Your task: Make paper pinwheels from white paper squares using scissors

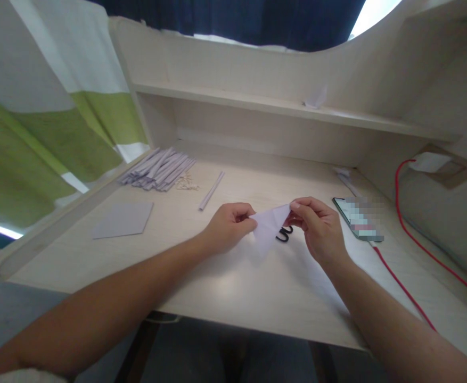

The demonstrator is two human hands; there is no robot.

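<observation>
Phone (355, 215) on desk (225, 292), red cable (398, 280) attached; white charger (429, 161) at wall (441, 111); green-and-white curtain (53, 127) left.

So the paper (272, 223) is hanging between my left hand (230, 227) and right hand (320, 229), scissors (283, 241) lying behind it on the desk (225, 290). Tubes (159, 170) are sitting left, a sheet (124, 222) lying in front of them, and a phone (351, 217) is resting over right.

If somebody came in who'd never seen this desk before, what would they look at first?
Probably the thin white paper in the middle, pinched between the left hand and the right hand. Next might come the big pile of thin, pale sticks at the desk's far left, then the bright red cord at the right, by the wall.
</observation>
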